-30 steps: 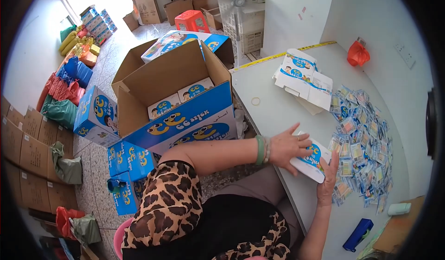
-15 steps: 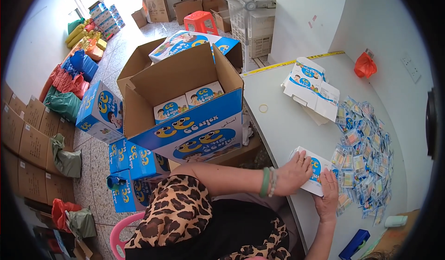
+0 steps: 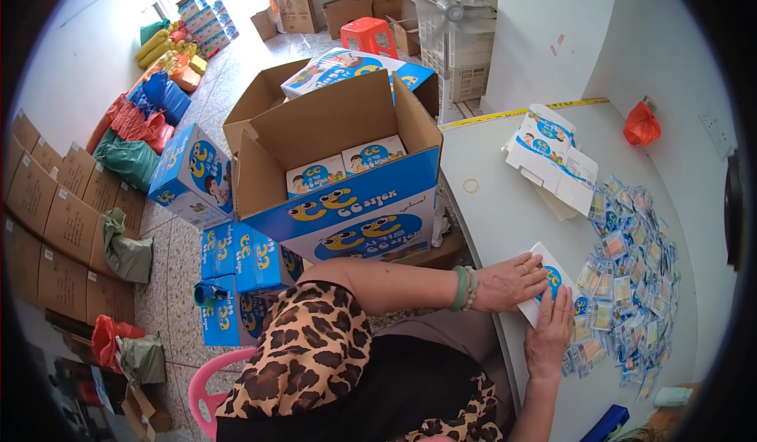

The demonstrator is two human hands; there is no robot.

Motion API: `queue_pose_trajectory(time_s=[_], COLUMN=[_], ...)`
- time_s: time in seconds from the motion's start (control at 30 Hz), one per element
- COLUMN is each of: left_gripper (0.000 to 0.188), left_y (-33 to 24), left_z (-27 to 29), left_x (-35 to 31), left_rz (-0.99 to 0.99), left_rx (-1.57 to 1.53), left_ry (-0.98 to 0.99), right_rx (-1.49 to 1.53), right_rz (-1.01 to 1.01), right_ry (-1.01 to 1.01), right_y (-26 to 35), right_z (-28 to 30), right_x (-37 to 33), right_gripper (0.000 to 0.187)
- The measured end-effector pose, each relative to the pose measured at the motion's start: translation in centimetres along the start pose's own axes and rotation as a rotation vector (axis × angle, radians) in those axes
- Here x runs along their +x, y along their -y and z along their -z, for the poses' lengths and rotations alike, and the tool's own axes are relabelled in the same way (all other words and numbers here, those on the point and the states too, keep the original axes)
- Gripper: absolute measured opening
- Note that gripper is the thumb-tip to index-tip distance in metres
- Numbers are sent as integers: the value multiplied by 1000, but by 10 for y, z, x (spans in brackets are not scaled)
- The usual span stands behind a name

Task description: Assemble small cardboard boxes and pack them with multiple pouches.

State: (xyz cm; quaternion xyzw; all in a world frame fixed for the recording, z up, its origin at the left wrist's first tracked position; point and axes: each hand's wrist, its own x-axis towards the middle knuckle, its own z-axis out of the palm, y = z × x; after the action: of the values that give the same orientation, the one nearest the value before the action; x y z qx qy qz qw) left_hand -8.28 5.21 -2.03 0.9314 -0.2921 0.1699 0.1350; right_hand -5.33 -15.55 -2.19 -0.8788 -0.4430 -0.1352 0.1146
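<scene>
A small white-and-blue carton (image 3: pixel 554 276) lies near the table's front edge, between my two hands. My left hand (image 3: pixel 511 283), with a green bangle and a beaded bracelet at the wrist, grips its left side with the fingers over the top. My right hand (image 3: pixel 550 338) holds the near right side, its fingers stretched over the printed face. Both hands hide much of the carton, and the thumbs are hard to see. Just right of it spreads a heap of small clear-and-blue packets (image 3: pixel 631 284).
Flattened white cartons (image 3: pixel 548 154) and a rubber band (image 3: pixel 471 186) lie farther back on the table (image 3: pixel 489 221). Left of the table stands a large open box (image 3: pixel 355 213) with small cartons inside. A blue object (image 3: pixel 605 424) lies near right; a red bag (image 3: pixel 643 124) hangs on the wall.
The whole view has shifted, moving the scene rightward in the picture. My hands have come closer together on the carton, and the right fingers reach farther over its face.
</scene>
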Motion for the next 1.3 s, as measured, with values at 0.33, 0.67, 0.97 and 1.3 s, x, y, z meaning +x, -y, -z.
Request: queue_pose_trajectory(time_s=[0.33,0.67,0.97,1.3], left_gripper=[49,62,58,53], left_y=[20,20,31,43], left_z=[-9,-13,-7,7], left_x=[-8,-12,1,10], left_rz=[9,49,-10,-43], left_rx=[267,-42,-12,-64], left_ry=[-46,4,2,180], right_rx=[15,365,333,551], right_rz=[53,-128,-138,-258], right_ry=[-127,-63,-85,-109], right_y=[-3,-9,-10,-14], right_z=[-26,-10,-9,-15], right_x=[21,-5,2,7], right_gripper=[53,60,52,39])
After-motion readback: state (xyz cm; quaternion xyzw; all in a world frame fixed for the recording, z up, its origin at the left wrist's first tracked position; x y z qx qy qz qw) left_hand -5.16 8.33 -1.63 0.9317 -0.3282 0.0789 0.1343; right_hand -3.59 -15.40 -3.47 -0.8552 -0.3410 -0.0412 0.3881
